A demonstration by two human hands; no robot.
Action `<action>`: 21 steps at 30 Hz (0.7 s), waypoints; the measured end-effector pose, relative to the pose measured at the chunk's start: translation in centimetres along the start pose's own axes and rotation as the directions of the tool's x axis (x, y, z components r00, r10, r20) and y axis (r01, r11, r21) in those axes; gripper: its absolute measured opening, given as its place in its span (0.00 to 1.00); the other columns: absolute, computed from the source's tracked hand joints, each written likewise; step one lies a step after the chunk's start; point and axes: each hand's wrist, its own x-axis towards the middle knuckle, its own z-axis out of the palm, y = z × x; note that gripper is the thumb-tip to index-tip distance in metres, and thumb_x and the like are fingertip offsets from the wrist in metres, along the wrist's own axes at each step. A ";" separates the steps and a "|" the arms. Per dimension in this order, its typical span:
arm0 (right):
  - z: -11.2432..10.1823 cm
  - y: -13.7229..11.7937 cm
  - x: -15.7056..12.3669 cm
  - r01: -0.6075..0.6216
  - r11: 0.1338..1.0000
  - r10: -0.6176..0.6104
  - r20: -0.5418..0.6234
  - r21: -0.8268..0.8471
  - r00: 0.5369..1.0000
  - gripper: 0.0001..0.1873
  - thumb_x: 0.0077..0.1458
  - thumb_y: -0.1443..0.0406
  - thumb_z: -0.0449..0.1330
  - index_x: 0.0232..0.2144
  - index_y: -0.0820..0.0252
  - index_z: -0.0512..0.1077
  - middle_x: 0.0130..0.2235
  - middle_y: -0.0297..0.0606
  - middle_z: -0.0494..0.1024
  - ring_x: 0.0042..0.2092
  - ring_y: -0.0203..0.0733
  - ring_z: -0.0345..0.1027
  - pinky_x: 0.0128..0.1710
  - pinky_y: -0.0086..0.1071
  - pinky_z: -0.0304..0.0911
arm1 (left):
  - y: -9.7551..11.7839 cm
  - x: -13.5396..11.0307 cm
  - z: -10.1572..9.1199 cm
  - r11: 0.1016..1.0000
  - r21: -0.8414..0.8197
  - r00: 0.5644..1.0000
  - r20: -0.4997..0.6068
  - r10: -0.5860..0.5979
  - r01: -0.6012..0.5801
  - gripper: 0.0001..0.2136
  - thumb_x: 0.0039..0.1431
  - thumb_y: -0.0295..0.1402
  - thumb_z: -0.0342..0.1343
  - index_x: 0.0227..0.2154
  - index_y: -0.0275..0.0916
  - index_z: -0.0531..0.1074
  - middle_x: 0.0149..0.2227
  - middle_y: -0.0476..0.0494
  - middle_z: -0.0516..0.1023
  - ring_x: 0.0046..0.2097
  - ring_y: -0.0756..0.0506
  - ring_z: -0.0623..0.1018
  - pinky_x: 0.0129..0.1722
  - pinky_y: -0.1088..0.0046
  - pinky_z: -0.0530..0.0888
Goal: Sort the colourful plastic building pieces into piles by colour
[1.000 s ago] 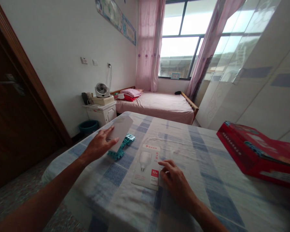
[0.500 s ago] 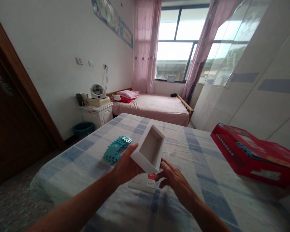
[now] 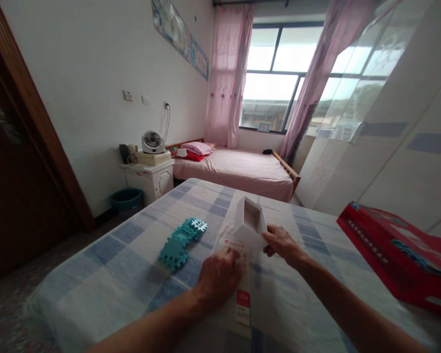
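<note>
A shallow, open white box (image 3: 253, 220) is tilted above the bed, its hollow side facing up and towards me. My right hand (image 3: 280, 243) grips its lower right corner between thumb and fingers. Below it lies a white printed box (image 3: 245, 279) with red lettering and a red-and-white label at its near end. My left hand (image 3: 221, 273) has its fingers curled over the left side of this printed box; the fingertips are partly hidden. To the left, teal interlocking plastic pieces (image 3: 180, 245) lie joined together on the sheet.
A checked sheet (image 3: 132, 260) covers the bed before me. A large red box (image 3: 400, 255) stands at the right. Further off are a pink bed (image 3: 238, 171), a white cabinet (image 3: 152, 179) with a fan (image 3: 153, 141), and a teal bin (image 3: 127, 198).
My left hand has let go of the open white box and come down onto the printed box. My right hand now holds the open box, further right. The view has shifted slightly.
</note>
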 end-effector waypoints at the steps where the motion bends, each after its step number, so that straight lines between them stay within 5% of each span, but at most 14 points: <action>1: 0.4 -0.6 1.5 -0.003 0.999 0.003 -0.005 -0.039 1.000 0.05 0.46 0.68 0.51 0.24 0.63 0.66 0.16 0.35 0.69 0.19 0.36 0.67 0.17 0.25 0.61 | -0.2 -0.1 0.3 0.996 0.060 0.998 0.021 0.059 -0.060 0.10 0.55 0.36 0.47 0.34 0.41 0.72 0.36 0.40 0.73 0.38 0.40 0.73 0.37 0.66 0.66; 7: 4.6 -5.9 10.0 0.004 0.991 -0.011 -0.047 -0.131 0.999 0.07 0.48 0.69 0.53 0.23 0.67 0.68 0.15 0.39 0.69 0.17 0.37 0.66 0.18 0.26 0.62 | -1.0 0.1 1.2 0.984 0.110 0.985 0.118 0.125 -0.138 0.11 0.54 0.34 0.48 0.37 0.42 0.72 0.37 0.38 0.72 0.39 0.40 0.72 0.39 0.63 0.67; 12: 6.9 -8.7 13.6 0.089 0.982 -0.107 -0.101 -0.167 0.989 0.15 0.54 0.65 0.50 0.39 0.70 0.71 0.29 0.46 0.77 0.24 0.35 0.70 0.24 0.26 0.64 | -0.9 0.5 1.0 0.989 0.112 0.979 0.191 0.070 -0.093 0.13 0.54 0.34 0.48 0.39 0.40 0.73 0.41 0.36 0.72 0.42 0.38 0.72 0.40 0.61 0.69; 16: 6.3 -7.1 11.5 0.175 0.943 -0.205 -0.078 -0.284 0.976 0.18 0.53 0.64 0.52 0.45 0.64 0.70 0.37 0.44 0.77 0.30 0.35 0.71 0.32 0.27 0.63 | -0.3 0.3 0.6 0.984 0.152 0.988 0.139 0.068 -0.089 0.12 0.53 0.30 0.47 0.38 0.39 0.72 0.39 0.39 0.73 0.43 0.40 0.71 0.43 0.63 0.69; 21: 3.7 -3.6 4.9 0.273 0.864 -0.249 0.112 -0.423 0.962 0.14 0.50 0.64 0.53 0.36 0.62 0.75 0.30 0.38 0.77 0.29 0.36 0.69 0.31 0.27 0.59 | -0.2 0.2 0.9 0.984 0.179 1.000 -0.026 0.015 -0.011 0.20 0.53 0.25 0.45 0.49 0.38 0.67 0.50 0.39 0.69 0.53 0.40 0.66 0.56 0.58 0.60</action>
